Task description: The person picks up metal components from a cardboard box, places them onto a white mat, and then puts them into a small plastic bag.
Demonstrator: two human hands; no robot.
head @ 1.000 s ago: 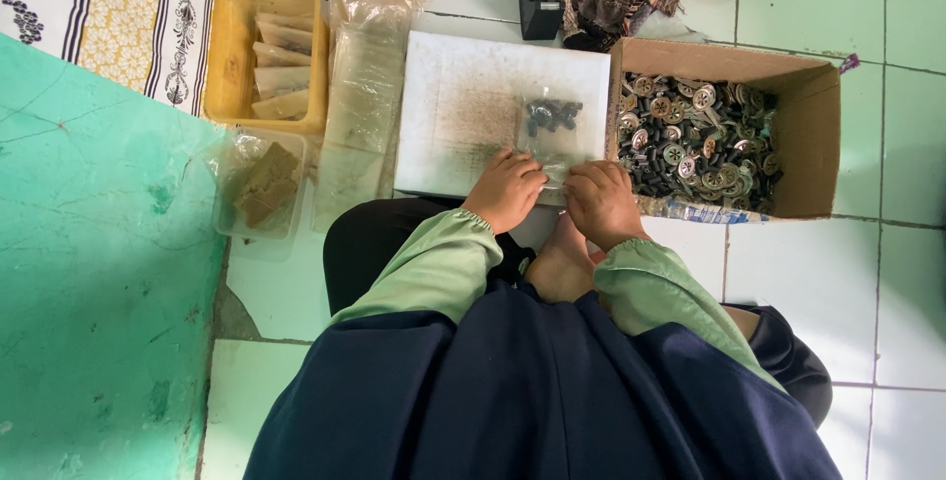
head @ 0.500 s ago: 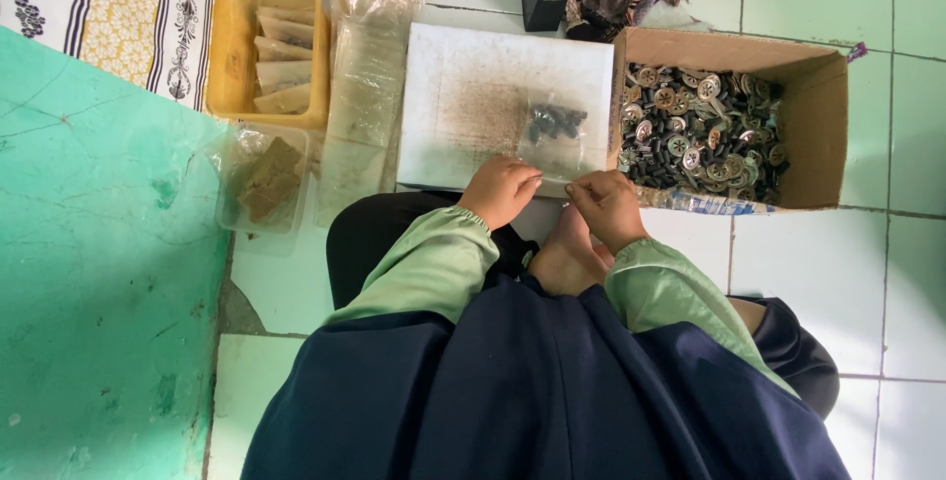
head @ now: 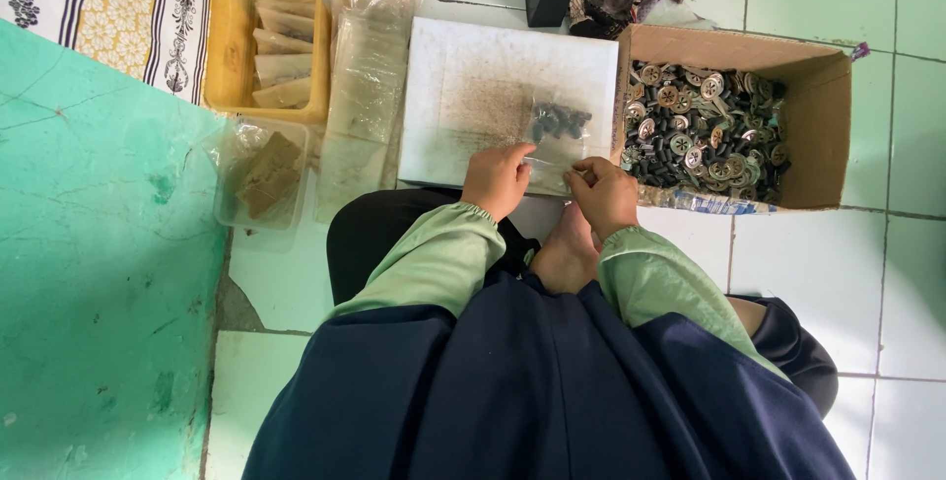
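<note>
My left hand (head: 499, 176) and right hand (head: 602, 194) both pinch the near edge of a small clear bag (head: 555, 140) — fingers closed on the plastic — holding dark buttons. The bag lies on a white board (head: 473, 96); just right, a cardboard box (head: 823, 135) of metal buttons — left, a yellow tray (head: 225, 46).

Your left hand (head: 498, 179) and right hand (head: 603, 196) sit close together at the near edge of the white board (head: 473, 76), fingers curled and pinching, green-sleeved forearms angling in toward it.
</note>
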